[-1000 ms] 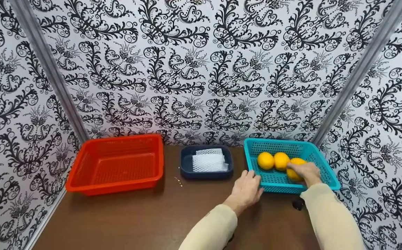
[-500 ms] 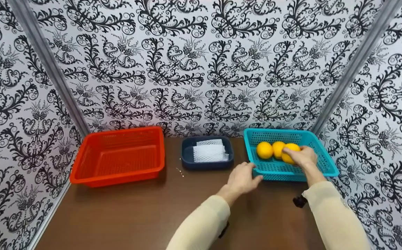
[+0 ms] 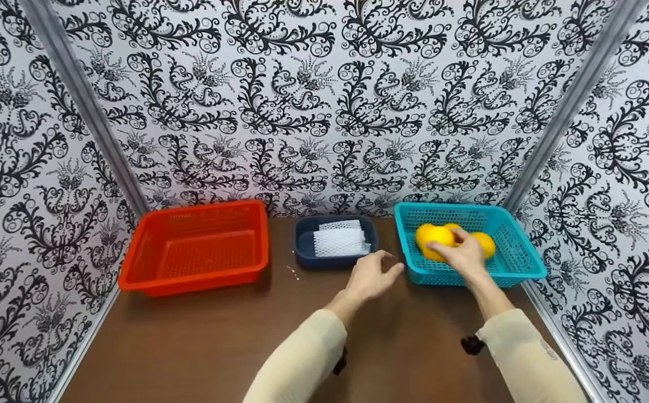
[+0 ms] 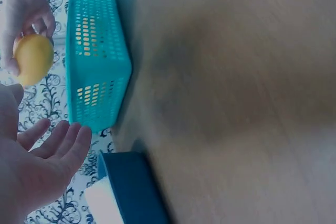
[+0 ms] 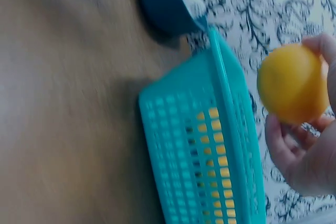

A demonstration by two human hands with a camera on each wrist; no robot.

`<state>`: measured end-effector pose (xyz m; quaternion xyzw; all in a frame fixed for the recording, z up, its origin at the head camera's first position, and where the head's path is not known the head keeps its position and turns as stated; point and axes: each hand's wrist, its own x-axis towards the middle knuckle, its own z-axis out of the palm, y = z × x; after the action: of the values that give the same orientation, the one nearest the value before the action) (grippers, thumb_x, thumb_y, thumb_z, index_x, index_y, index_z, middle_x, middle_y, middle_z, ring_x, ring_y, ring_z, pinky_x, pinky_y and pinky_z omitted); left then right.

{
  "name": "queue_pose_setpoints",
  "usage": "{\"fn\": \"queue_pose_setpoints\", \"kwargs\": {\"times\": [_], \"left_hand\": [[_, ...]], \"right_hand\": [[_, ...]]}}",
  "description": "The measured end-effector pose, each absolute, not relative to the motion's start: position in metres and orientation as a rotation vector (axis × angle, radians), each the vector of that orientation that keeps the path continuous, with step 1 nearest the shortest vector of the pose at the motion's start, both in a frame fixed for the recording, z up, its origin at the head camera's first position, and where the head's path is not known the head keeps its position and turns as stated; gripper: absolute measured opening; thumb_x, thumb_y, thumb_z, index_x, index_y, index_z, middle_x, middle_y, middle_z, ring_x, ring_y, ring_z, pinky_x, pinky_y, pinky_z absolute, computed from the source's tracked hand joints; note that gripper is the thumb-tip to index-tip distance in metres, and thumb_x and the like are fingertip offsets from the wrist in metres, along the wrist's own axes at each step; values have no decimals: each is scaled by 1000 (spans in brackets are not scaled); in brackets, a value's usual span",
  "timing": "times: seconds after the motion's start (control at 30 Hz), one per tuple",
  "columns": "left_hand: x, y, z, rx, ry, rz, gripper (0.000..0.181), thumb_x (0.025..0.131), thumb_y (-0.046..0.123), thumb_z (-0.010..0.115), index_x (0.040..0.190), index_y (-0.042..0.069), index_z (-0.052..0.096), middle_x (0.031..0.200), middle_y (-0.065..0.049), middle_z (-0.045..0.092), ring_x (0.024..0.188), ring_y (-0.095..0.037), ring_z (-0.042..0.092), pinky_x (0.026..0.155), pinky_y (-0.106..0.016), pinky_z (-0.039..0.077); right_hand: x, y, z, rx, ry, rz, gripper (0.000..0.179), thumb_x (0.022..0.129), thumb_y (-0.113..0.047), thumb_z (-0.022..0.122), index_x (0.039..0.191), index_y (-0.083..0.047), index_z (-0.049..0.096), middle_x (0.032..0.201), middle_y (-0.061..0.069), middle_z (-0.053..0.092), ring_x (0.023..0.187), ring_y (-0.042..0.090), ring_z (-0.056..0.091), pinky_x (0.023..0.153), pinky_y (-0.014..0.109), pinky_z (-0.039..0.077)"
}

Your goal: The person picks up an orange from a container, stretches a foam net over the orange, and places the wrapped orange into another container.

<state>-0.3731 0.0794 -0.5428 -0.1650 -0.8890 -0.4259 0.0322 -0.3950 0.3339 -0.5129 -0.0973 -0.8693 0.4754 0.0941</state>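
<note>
My right hand (image 3: 466, 254) grips an orange (image 3: 437, 242) between thumb and fingers, raised above the teal basket (image 3: 528, 263). The right wrist view shows this orange (image 5: 291, 82) over the basket's rim, with other fruit showing through the holes. More oranges (image 3: 482, 244) lie in the basket, partly covered by the held one and the hand. My left hand (image 3: 370, 275) hovers between the teal basket and a dark blue tray (image 3: 306, 261), holding nothing. Its fingers (image 4: 79, 148) are loosely extended in the left wrist view.
Folded white foam netting (image 3: 340, 242) lies in the dark blue tray. To the left stands a red basket (image 3: 192, 280) with nothing in it. Small pale crumbs (image 3: 295, 274) dot the brown table (image 3: 201, 347). Patterned walls (image 3: 324, 112) close off the back and sides.
My right hand has lifted an orange and carried it left over the others. My left hand has come off the teal basket's rim and moved left toward the tray.
</note>
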Motion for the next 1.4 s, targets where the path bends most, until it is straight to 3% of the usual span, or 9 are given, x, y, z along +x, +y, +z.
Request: {"fn": "queue_pose_setpoints", "kwargs": {"times": [0.07,0.17,0.37,0.57,0.73,0.9,1.03,1.4], "left_hand": [[-374,71,-542,-515,-2719,-1312,44,108,46,71,134,11,77,126,-9,83,115,-27,77,104,-42,63],[-375,60,-541,-508,-2678,-1417,48,107,46,71,136,8,76,127,-11,84,116,-29,79,106,-43,63],[-375,38,-537,-502,-2587,-1695,54,105,44,74,144,6,71,136,-17,80,119,-29,80,107,-42,65],[-369,15,-543,-530,-2516,-1755,59,102,37,78,151,8,66,144,-20,76,116,-35,81,105,-49,66],[-359,1,-552,-623,-2421,-1876,54,101,26,81,145,-1,67,138,-25,77,117,-42,78,110,-55,63],[-348,-11,-562,-601,-2373,-1950,56,97,22,84,144,-2,67,138,-24,75,116,-35,76,110,-47,62],[-341,-24,-570,-538,-2399,-1946,57,94,23,87,143,1,68,136,-21,77,115,-29,76,108,-40,63],[-316,-50,-601,-523,-2467,-1881,58,90,13,89,142,-1,69,136,-22,77,122,-35,76,111,-50,62]], "right_hand": [[-391,320,-515,-191,-2544,1486,83,92,-30,92,160,4,56,153,31,64,128,37,64,93,20,52],[-386,302,-519,-55,-2514,1528,74,92,-22,93,154,4,62,147,31,68,120,33,67,90,16,52],[-377,276,-530,158,-2435,1680,63,89,-5,92,147,5,67,143,30,72,109,15,70,94,17,57],[-373,248,-541,380,-2378,1762,70,82,4,92,146,8,65,140,31,72,103,8,72,93,20,59],[-367,226,-554,615,-2361,1827,72,82,4,92,147,12,61,141,37,70,110,5,72,97,17,58],[-363,209,-569,775,-2375,1831,72,84,-5,95,146,12,62,140,38,69,111,6,72,100,17,59],[-359,194,-579,788,-2397,1896,73,84,-6,97,147,8,63,141,35,70,111,10,74,101,19,61],[-344,165,-624,797,-2480,1738,77,76,-14,104,143,2,69,135,24,75,116,22,74,103,20,59]]}}
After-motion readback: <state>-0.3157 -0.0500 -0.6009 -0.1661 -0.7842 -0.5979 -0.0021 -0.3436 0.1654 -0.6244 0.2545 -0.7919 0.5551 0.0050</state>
